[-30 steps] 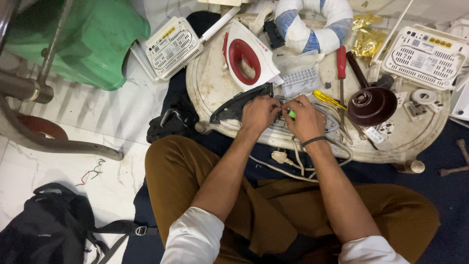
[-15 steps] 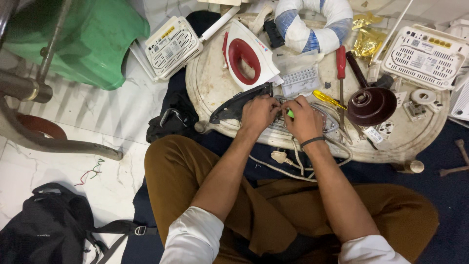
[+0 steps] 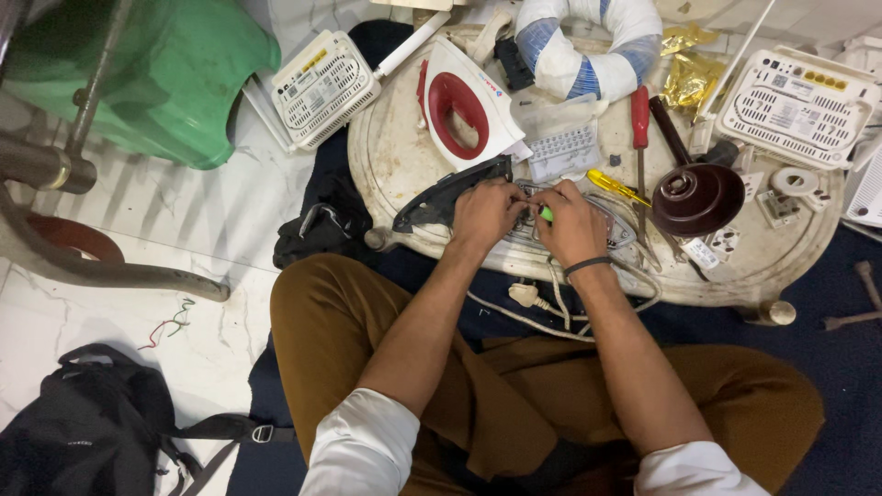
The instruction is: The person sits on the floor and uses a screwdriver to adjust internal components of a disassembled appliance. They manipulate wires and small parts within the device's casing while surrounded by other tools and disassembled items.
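An opened clothes iron base (image 3: 439,202), dark with a metal soleplate, lies at the near edge of a low round cream table (image 3: 395,161). My left hand (image 3: 485,213) rests on the base's middle, fingers curled onto its parts. My right hand (image 3: 568,223) holds a small green-handled tool (image 3: 546,214) against the same spot. The iron's white and red upper shell (image 3: 464,108) lies just beyond. A white cord with a plug (image 3: 524,294) hangs off the table toward my lap.
On the table: a yellow-handled screwdriver (image 3: 617,188), a red-handled screwdriver (image 3: 639,119), a maroon dome-shaped part (image 3: 696,197), a blue-white cloth ring (image 3: 588,46), a white router (image 3: 795,106). Another white router (image 3: 323,87), a green stool (image 3: 156,73) and a black bag (image 3: 87,436) are on the floor.
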